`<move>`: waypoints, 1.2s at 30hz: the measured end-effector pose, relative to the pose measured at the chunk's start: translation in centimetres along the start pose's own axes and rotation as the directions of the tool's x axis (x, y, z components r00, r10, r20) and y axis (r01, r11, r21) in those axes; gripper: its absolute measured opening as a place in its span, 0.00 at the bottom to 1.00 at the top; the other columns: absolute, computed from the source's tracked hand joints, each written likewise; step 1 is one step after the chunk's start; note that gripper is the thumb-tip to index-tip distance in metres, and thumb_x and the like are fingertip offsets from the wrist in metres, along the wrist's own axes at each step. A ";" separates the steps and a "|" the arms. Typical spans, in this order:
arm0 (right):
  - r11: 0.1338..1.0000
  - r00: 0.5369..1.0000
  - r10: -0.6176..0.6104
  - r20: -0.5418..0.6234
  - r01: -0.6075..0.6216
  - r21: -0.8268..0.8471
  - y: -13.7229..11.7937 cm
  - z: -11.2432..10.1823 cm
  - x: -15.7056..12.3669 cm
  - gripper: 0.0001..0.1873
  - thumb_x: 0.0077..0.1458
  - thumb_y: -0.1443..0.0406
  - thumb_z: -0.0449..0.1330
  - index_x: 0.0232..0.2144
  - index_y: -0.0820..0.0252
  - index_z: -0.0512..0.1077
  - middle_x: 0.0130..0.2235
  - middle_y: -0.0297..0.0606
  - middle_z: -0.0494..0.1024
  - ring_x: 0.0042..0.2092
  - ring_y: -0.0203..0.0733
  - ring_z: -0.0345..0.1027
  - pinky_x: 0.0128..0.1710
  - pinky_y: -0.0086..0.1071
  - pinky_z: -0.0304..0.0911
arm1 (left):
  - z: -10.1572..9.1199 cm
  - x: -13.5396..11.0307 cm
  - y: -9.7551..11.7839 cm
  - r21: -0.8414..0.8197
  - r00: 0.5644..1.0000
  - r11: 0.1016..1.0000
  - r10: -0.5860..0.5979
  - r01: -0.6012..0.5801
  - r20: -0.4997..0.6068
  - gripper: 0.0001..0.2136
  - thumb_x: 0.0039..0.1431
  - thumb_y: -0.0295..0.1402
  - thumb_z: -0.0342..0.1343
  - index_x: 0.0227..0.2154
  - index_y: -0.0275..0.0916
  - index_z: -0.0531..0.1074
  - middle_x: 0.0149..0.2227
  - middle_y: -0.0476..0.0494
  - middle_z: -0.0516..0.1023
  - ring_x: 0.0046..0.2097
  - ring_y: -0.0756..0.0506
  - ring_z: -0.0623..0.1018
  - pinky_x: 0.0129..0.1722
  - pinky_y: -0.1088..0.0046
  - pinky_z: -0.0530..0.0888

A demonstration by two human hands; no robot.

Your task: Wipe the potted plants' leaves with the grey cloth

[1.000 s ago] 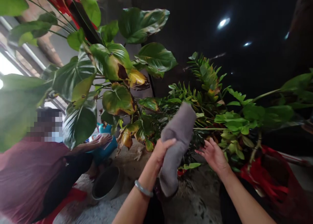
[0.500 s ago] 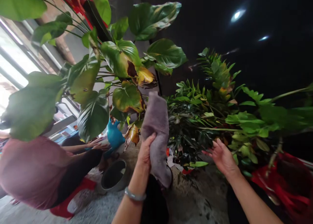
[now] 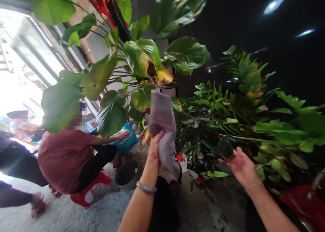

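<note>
My left hand [image 3: 154, 148] grips a greyish-purple cloth [image 3: 164, 120] around its middle; one end stands up and the other hangs down. Behind the cloth's top is a tall plant with big glossy leaves [image 3: 141, 97], some of them yellow and brown at the edges. On the right, my right hand [image 3: 242, 167] is held out with its fingers apart and slightly curled, holding nothing. Beside its fingertips are the dark leaves of a low bushy plant [image 3: 203, 137]. Whether the fingers touch those leaves I cannot tell.
At left, a person in a dark red shirt [image 3: 66, 157] sits on a red stool [image 3: 87, 193], a hand on a blue object [image 3: 128, 139]. A grey bucket [image 3: 127, 174] stands on the concrete floor [image 3: 101, 215]. A red wrapping [image 3: 302, 205] lies at lower right.
The view has turned left, so the plants appear further right and more people show at left. My left hand still holds the cloth; my right hand stays open by the leaves.
</note>
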State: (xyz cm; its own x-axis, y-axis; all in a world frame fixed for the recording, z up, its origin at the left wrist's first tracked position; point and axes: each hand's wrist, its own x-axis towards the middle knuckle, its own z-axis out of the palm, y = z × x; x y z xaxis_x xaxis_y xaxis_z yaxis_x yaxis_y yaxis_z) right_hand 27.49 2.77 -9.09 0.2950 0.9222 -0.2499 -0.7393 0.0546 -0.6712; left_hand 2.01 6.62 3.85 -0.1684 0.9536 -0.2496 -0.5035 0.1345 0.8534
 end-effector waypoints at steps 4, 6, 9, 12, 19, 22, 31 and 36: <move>0.999 0.999 -0.007 0.049 0.009 -0.044 0.1 0.5 -0.4 0.12 0.45 0.52 0.62 0.26 0.52 0.76 0.29 0.34 0.81 0.30 0.45 0.73 0.28 0.39 0.71 | -1.5 -0.5 -6.7 0.194 0.973 0.953 -0.232 0.232 -0.023 0.10 0.36 0.27 0.63 0.26 0.31 0.74 0.17 0.44 0.76 0.18 0.46 0.73 0.20 0.71 0.71; 0.998 0.999 -0.001 0.045 0.004 -0.060 0.0 0.5 -0.5 0.11 0.43 0.52 0.63 0.25 0.52 0.76 0.28 0.35 0.81 0.30 0.45 0.73 0.27 0.39 0.70 | -3.3 -2.3 -9.2 0.179 0.951 0.935 -0.308 0.306 -0.019 0.12 0.33 0.28 0.64 0.25 0.31 0.73 0.17 0.43 0.75 0.18 0.46 0.73 0.19 0.71 0.70; 0.996 1.000 -0.018 0.015 0.019 -0.088 -0.1 0.6 -0.4 0.11 0.37 0.55 0.67 0.24 0.54 0.77 0.27 0.35 0.81 0.28 0.45 0.73 0.26 0.37 0.69 | -4.7 -4.5 -8.1 0.131 0.959 0.951 -0.274 0.281 -0.066 0.14 0.33 0.29 0.64 0.28 0.35 0.72 0.17 0.47 0.75 0.19 0.46 0.73 0.19 0.72 0.71; 0.985 0.995 -0.099 0.017 0.100 -0.140 0.3 1.1 -0.5 0.13 0.31 0.57 0.71 0.21 0.56 0.75 0.23 0.34 0.79 0.26 0.43 0.72 0.24 0.35 0.68 | -3.4 -3.7 -3.4 0.089 0.994 0.992 -0.088 0.094 -0.069 0.17 0.35 0.31 0.65 0.33 0.36 0.71 0.21 0.50 0.77 0.21 0.48 0.74 0.23 0.72 0.73; 0.953 0.989 -0.144 -0.024 0.132 -0.273 2.4 3.8 -1.2 0.17 0.27 0.56 0.71 0.22 0.58 0.77 0.25 0.35 0.80 0.27 0.45 0.72 0.21 0.34 0.67 | -0.7 0.3 -4.5 0.162 0.999 0.987 -0.011 0.017 -0.037 0.15 0.31 0.29 0.66 0.28 0.33 0.73 0.19 0.48 0.76 0.19 0.48 0.73 0.22 0.72 0.72; 0.928 0.981 -0.181 -0.073 0.145 -0.343 3.5 4.4 -1.2 0.16 0.27 0.57 0.71 0.20 0.59 0.75 0.21 0.35 0.78 0.24 0.45 0.72 0.18 0.33 0.66 | -2.4 -1.8 -9.2 0.236 0.986 0.960 -0.163 0.153 0.025 0.16 0.28 0.29 0.67 0.26 0.33 0.74 0.19 0.45 0.76 0.20 0.47 0.74 0.23 0.70 0.72; 0.934 0.963 -0.235 -0.131 0.186 -0.306 3.4 3.8 -1.0 0.19 0.25 0.56 0.72 0.16 0.59 0.70 0.15 0.30 0.72 0.14 0.35 0.62 0.13 0.31 0.61 | -1.6 -2.4 -2.7 0.104 0.993 0.991 0.096 -0.089 -0.067 0.16 0.29 0.30 0.67 0.27 0.35 0.74 0.21 0.48 0.76 0.22 0.47 0.74 0.23 0.72 0.73; 0.936 0.965 -0.216 -0.148 0.162 -0.311 3.2 3.7 -1.0 0.17 0.24 0.58 0.72 0.16 0.59 0.70 0.15 0.31 0.73 0.14 0.37 0.63 0.13 0.31 0.61 | -0.1 0.1 -3.6 0.110 1.000 0.994 0.025 -0.025 0.002 0.14 0.30 0.28 0.64 0.27 0.35 0.74 0.20 0.48 0.76 0.21 0.48 0.73 0.24 0.70 0.73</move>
State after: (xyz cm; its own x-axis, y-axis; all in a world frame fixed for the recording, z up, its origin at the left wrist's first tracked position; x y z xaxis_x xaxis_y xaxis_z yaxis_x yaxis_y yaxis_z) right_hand 22.65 3.46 -8.42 0.5340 0.8217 -0.1990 -0.4557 0.0816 -0.8864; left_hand 3.71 6.22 0.68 -0.1795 0.9571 -0.2274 -0.4030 0.1393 0.9045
